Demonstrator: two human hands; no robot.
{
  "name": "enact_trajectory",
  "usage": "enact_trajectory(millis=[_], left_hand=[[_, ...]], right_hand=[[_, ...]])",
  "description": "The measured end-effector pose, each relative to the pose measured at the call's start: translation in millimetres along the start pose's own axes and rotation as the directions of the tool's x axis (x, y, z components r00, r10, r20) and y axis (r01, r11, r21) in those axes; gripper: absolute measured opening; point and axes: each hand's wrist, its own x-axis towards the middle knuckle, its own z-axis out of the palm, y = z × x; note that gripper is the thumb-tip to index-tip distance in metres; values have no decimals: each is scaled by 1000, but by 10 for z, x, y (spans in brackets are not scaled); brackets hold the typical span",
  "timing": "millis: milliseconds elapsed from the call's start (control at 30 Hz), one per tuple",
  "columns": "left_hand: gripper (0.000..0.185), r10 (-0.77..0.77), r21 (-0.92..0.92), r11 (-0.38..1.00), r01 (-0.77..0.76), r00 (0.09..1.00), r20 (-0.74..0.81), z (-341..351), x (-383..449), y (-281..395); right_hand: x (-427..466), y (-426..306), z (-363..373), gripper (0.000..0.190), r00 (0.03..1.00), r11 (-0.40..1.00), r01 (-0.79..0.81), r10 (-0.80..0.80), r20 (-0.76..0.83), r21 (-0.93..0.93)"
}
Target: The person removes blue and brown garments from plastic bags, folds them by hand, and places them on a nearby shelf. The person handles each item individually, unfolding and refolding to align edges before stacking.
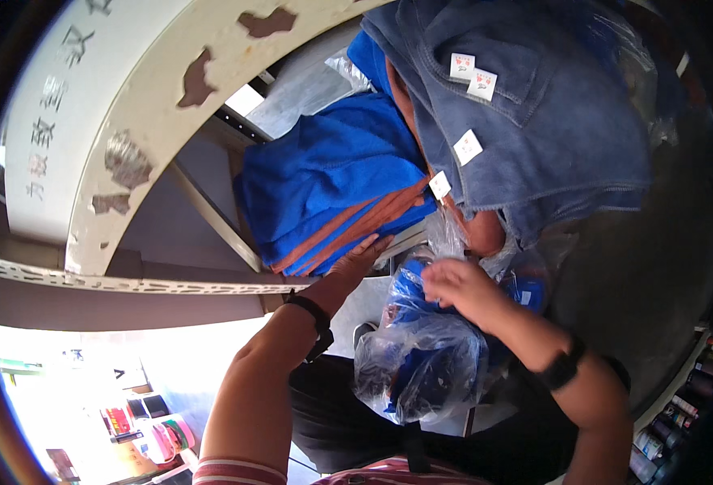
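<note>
My left hand [359, 257] reaches to the near edge of a stack of folded blue and brown cloths [332, 157], its extended fingers against that edge. The stack lies on a shelf. My right hand [462, 291] is over a clear plastic bag [429, 357] with blue cloths inside. Its fingers are loosely curled, and whether they pinch the film is not clear. Above that hand, a pile of grey-blue cloths [550, 139] with small white tags [468, 147] hangs over brown cloth [485, 233].
A cream metal shelf beam [162, 91] with peeling paint curves across the upper left, beside a white strip [47, 133] bearing writing. Bottles and cans [665, 424] line the lower right. A pink-and-white container [168, 436] stands at lower left. My dark-trousered legs [326, 418] flank the bag.
</note>
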Motion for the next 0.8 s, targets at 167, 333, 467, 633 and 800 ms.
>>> enact_trajectory(millis=[167,333,467,633,800], left_hand=[[61,-56,1,998,56,993,106,314,225,62],[66,12,25,1000,-15,993,116,323,264,-31],[67,-14,129,992,-4,990,139,510,328,-50],[65,-26,68,998,11,976,218,709,434,-275],[60,-68,-76,994,82,983,171,1118,582,-517]], right_hand=[[-1241,-502,-24,25,971,998,25,-12,239,-51],[-1719,-329,-117,26,1000,956,29,-26,14,-291],[-1739,-394,-166,35,978,805,178,-207,14,-566],[-1765,-265,-176,37,968,784,207,-251,7,-585],[-1761,-290,-175,37,986,793,132,-165,-1,-595]])
